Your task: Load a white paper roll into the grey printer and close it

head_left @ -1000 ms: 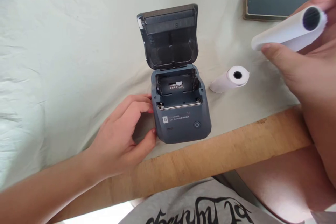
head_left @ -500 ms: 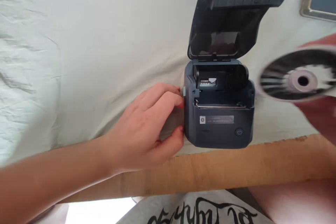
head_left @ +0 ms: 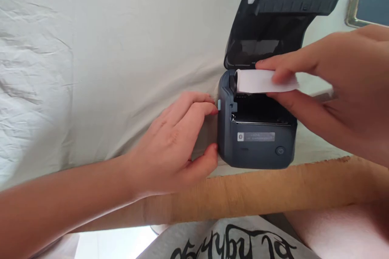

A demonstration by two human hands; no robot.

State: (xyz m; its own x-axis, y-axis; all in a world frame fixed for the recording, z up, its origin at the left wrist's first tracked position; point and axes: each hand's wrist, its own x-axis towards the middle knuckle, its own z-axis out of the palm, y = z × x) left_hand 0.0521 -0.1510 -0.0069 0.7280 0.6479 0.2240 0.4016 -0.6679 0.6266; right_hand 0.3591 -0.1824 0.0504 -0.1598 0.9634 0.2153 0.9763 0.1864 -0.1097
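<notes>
A dark blue label printer [head_left: 258,151] stands near the table's front edge, its black lid [head_left: 267,28] raised and tilted back. Against the printer's left side rest the fingertips of my left hand [head_left: 179,141], spread with a gap between thumb and fingers. My right hand [head_left: 337,85] comes in from the right and grips a white paper roll [head_left: 255,81] between thumb and fingers. The roll lies sideways at the top of the printer's open compartment, its left end by the black holder. The roll's right end is hidden by my fingers.
A phone-like object with a dark face and metallic rim [head_left: 373,5] lies at the upper right. Wrinkled pale cloth [head_left: 100,56] covers the table, and its bare wooden edge [head_left: 258,194] runs along the front. Below it is printed clothing [head_left: 225,243].
My right hand has brought the roll leftward from beside the printer to its compartment and turned it sideways. The printer appears slightly further right in view; my left hand remains at its side.
</notes>
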